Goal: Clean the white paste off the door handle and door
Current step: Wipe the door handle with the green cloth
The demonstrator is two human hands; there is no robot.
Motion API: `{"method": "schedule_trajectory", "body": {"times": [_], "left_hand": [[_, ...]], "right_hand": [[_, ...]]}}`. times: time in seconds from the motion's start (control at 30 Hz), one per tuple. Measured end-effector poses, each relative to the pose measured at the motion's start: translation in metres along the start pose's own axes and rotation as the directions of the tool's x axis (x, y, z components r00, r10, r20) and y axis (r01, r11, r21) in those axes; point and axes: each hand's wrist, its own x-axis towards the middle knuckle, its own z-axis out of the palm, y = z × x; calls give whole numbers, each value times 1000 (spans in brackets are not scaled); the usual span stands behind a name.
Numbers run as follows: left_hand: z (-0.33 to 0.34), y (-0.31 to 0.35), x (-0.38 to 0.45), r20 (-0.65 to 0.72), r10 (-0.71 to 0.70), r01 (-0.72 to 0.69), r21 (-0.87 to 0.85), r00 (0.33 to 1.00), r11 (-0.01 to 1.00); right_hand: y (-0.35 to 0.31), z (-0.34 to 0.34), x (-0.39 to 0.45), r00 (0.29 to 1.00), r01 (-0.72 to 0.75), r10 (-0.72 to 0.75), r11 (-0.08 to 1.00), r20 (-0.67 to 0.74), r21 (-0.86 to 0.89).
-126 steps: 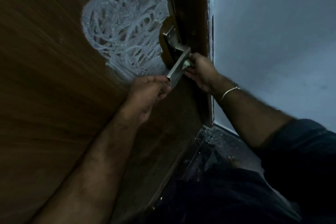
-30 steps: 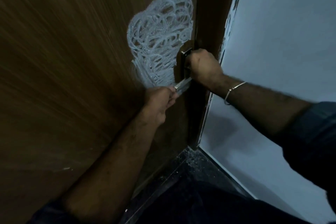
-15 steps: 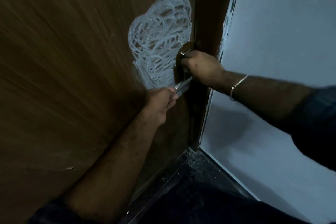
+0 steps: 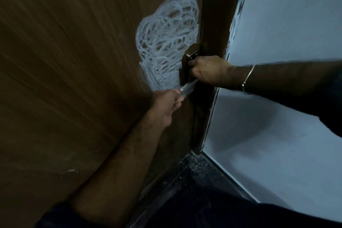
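Your hands crowd the door handle (image 4: 187, 88); the door frame (image 4: 220, 24) and wall (image 4: 286, 24) close the right, while the door (image 4: 64, 79) lies open leftward.

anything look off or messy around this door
Yes. A patch of white paste, swirled in loops, covers the brown door right beside the door handle. Pale grit also lies scattered on the dark floor at the door's foot.
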Motion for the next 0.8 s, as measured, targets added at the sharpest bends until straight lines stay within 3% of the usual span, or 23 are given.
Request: {"method": "schedule_trajectory", "body": {"times": [0.13,0.33,0.43,0.57,0.7,0.77,0.8], "left_hand": [[0,0,1,-10,10,-9,38,1000,999],[1,1,-1,-30,27,-25,55,999,998],[2,1,-3,-26,27,-25,66,999,998],[0,-2,-1,-38,74,-69,108,997,992],[2,-2,-3,-75,93,-83,132,993,988],[5,0,-4,-85,96,-83,137,992,987],[6,1,-6,-82,99,-87,137,992,987]], "right_hand": [[-4,8,5,992,-108,113,990,-57,85],[-7,24,-1,993,-25,23,1000,-115,-10],[-5,30,-8,944,-150,234,933,-233,328],[-27,43,-12,695,-361,697,550,-175,753],[-33,41,-1,551,-395,833,214,44,894],[-42,44,2,430,-350,890,11,150,937],[-46,45,4,350,-285,902,-154,252,946]]}}
